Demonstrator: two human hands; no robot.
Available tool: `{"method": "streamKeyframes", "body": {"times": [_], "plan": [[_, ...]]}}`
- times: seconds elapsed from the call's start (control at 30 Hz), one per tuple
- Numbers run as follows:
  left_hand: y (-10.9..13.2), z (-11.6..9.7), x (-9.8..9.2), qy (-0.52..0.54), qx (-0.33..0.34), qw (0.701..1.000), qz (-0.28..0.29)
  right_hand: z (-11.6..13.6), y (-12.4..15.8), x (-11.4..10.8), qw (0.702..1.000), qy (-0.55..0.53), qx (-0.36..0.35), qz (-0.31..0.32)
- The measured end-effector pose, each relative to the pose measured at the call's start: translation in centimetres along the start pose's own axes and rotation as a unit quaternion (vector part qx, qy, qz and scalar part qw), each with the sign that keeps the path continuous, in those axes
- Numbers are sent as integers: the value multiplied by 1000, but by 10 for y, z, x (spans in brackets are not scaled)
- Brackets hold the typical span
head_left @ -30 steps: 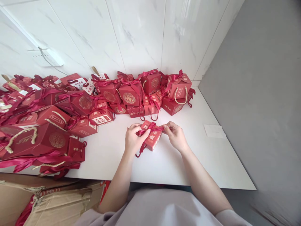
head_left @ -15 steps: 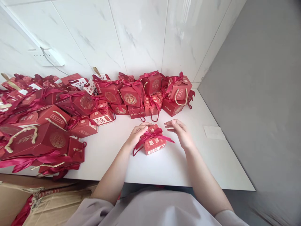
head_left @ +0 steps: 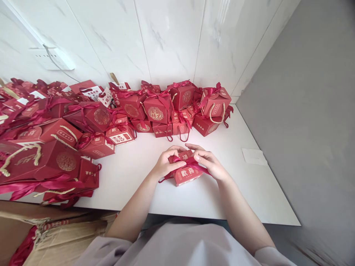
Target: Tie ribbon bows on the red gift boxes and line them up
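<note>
A small red gift box (head_left: 186, 176) with cream lettering stands on the white table in front of me. A dark red ribbon (head_left: 190, 162) is tied in a bow across its top. My left hand (head_left: 167, 162) curls around the box's left side, its thumb pressed on the left part of the bow. From the right, my right hand (head_left: 210, 162) pinches the ribbon's right side between thumb and fingers. A cord handle (head_left: 164, 179) sticks out low on the left. Parts of the bow are hidden under my fingers.
Stacked red gift boxes (head_left: 158, 109) line the tiled wall; a larger pile (head_left: 57, 157) fills the table's left. A white paper piece (head_left: 254, 156) lies at right, near the grey panel (head_left: 310, 111). An open cardboard box (head_left: 66, 242) is below, left.
My right hand has moved left onto the ribbon. My left thumb has come down on the bow. The gift box has shifted slightly right in view and turned a little.
</note>
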State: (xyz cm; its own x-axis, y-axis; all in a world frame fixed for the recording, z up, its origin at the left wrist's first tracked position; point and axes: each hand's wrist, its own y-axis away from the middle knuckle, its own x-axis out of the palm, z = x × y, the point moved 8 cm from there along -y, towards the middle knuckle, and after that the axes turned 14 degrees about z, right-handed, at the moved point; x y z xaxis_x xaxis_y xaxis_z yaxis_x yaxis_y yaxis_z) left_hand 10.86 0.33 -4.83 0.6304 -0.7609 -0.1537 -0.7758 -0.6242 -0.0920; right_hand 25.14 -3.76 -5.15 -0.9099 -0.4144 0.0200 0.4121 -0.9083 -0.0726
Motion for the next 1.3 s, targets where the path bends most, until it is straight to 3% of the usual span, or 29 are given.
{"method": "streamKeyframes", "body": {"times": [0.1, 0.17, 0.23, 0.3, 0.4, 0.53, 0.67, 1.0, 1.3], "plan": [[7, -1, -7, -22, -25, 999, -34, -1, -2, 5, 1000, 11, 5, 15], [20, 0, -19, -91, -65, 988, -108, -2, -2, 5, 1000, 1, 5, 0], [40, -2, -32, -170, -103, 958, -205, -4, -2, 3, 1000, -18, 4, -18], [59, -3, -35, -208, -126, 936, -255, -6, -2, 4, 999, -32, 3, -24], [70, 1, -23, -184, -153, 949, -206, -6, -2, 5, 999, -26, -3, -27], [72, 17, -1, -32, -201, 974, -103, -6, -3, 5, 999, 3, -3, -32], [71, 26, 10, 79, -209, 974, -37, -8, -4, 3, 1000, -1, 1, -31], [81, 33, -1, 91, -170, 978, -75, -10, -7, 4, 1000, 6, -15, -22], [82, 41, 4, 137, -155, 977, -46, -7, -7, 3, 999, 19, -47, -20]]}}
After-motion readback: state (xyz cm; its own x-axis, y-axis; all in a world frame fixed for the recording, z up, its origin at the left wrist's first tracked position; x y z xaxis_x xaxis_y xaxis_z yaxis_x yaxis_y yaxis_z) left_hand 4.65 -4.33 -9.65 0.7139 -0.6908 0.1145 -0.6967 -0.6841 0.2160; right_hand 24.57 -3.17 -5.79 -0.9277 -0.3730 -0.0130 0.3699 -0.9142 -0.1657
